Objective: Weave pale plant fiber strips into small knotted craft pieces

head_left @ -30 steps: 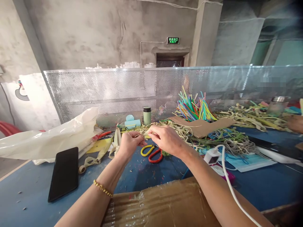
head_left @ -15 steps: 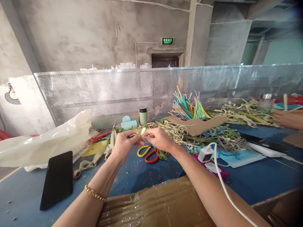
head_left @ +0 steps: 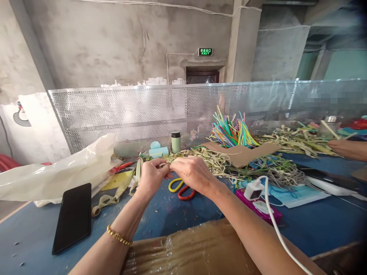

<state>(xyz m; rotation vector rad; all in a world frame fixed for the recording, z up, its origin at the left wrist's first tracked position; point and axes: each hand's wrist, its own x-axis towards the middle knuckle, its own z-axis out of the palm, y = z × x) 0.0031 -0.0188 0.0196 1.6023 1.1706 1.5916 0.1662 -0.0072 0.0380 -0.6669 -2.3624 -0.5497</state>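
Note:
My left hand (head_left: pixel 151 176) is closed in a pinch at the middle of the table, a small pale plant strip (head_left: pixel 162 165) showing between its fingers. Against it, my right hand (head_left: pixel 196 173) is turned knuckles up, its fingertips pressed together at the same strip; most of the piece is hidden behind the fingers. Just below my hands lie scissors (head_left: pixel 187 193) with one yellow and one red handle loop, their blades out of sight. Behind my hands spreads a tangle of dried plant strips (head_left: pixel 216 160).
A black phone (head_left: pixel 73 217) and plastic bag (head_left: pixel 63 172) lie left. Brown cardboard (head_left: pixel 183 252) is before me. A green bottle (head_left: pixel 176 143) and colourful stems (head_left: pixel 231 130) stand behind. At right are a purple power strip (head_left: pixel 262 206), a blue mask (head_left: pixel 298 194) and another person's hand (head_left: pixel 348 148).
My right hand has rolled over, knuckles up, and moved in against my left, covering most of the pale piece. The view has shifted slightly left. The other person's pale stick has tilted.

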